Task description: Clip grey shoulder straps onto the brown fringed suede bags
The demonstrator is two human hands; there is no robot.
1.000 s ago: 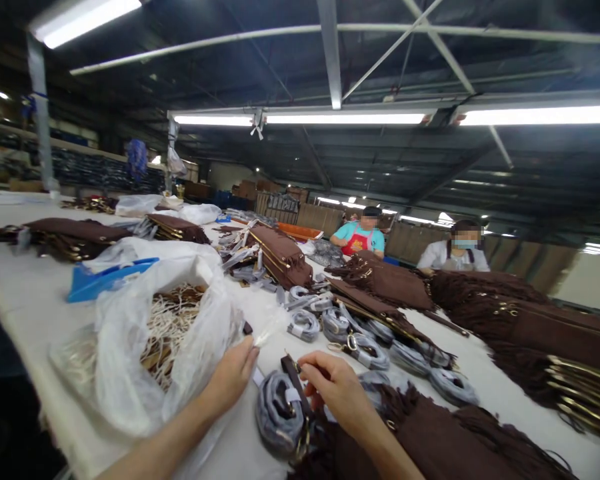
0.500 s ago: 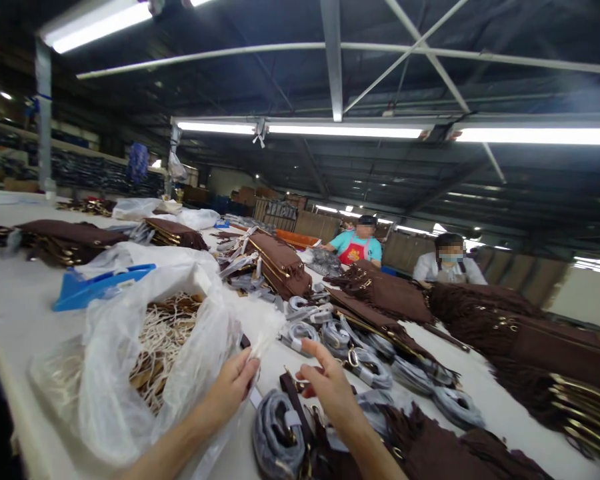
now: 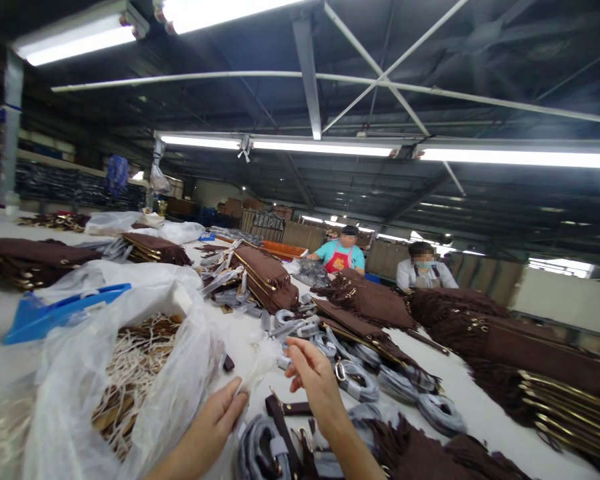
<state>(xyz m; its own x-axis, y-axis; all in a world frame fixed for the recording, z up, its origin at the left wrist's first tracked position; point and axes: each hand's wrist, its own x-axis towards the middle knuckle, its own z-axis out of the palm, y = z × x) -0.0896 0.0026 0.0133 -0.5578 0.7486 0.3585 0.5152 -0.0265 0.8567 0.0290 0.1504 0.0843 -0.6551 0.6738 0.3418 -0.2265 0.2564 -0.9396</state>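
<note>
My left hand (image 3: 220, 417) is at the lower middle, thumb and fingers together at the edge of a clear plastic bag (image 3: 180, 360). White strings and brown tags (image 3: 140, 370) fill that bag. To the right, my right hand (image 3: 313, 377) is raised over the table with its fingers bent and the thumb side up; what its fingertips hold, if anything, is too small to tell. Below it lie a dark brown strap (image 3: 283, 423) with metal clasps and a grey wrapped strap coil (image 3: 263, 450). A small dark piece (image 3: 228, 363) lies beyond my left hand.
Several wrapped strap coils (image 3: 357, 381) lie right of my hands. Fringed brown bags (image 3: 265, 273) are stacked beyond and along the right. A blue tray (image 3: 65, 310) stands at left. Two people, one in a red apron (image 3: 341, 259), are across the table.
The view has turned to the right and tilted up, so the table things appear further left. My left hand has moved slightly down, and my right hand's fingers have drawn closer together.
</note>
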